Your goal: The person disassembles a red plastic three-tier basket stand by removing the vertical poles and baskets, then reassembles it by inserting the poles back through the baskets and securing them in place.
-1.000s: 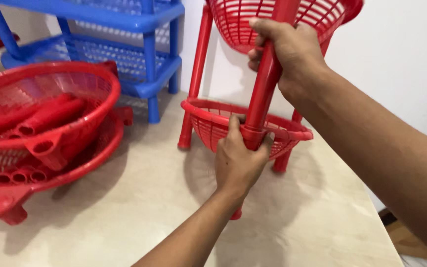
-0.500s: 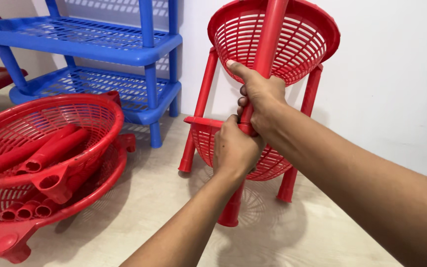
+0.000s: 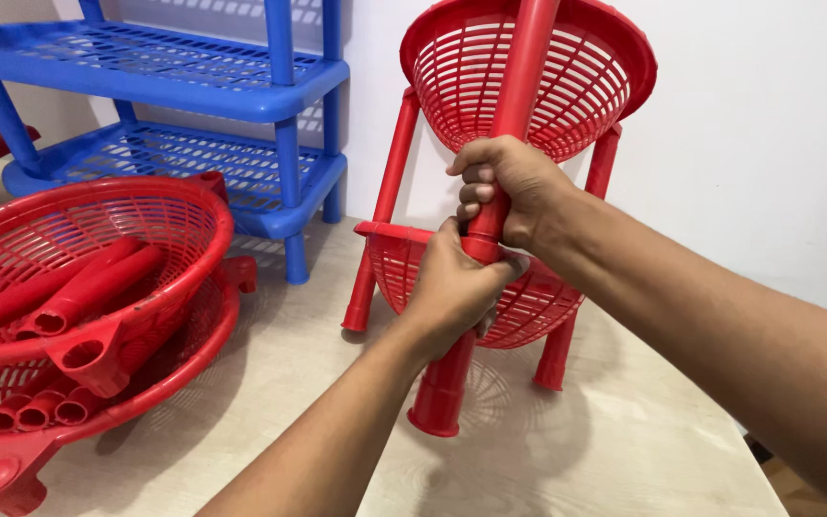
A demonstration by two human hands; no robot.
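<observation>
A red plastic basket rack stands on a pale table. Its upper basket (image 3: 567,67) sits above a lower basket (image 3: 538,306), joined by red tube legs. My right hand (image 3: 509,187) is wrapped around the front tube leg (image 3: 524,72) just above the lower basket's socket. My left hand (image 3: 452,287) grips that socket and the rim of the lower basket right beneath my right hand. The front leg's flared foot (image 3: 437,407) rests on the table.
At the left lie stacked red baskets (image 3: 98,278) holding several loose red tubes (image 3: 69,297). A blue slatted plastic shelf rack (image 3: 174,115) stands behind them. A white wall runs along the right. The table edge (image 3: 758,469) is at the lower right.
The view lowered, so the upper basket and the front leg's foot came into sight. My right hand slid down the tube until it sits just above my left hand.
</observation>
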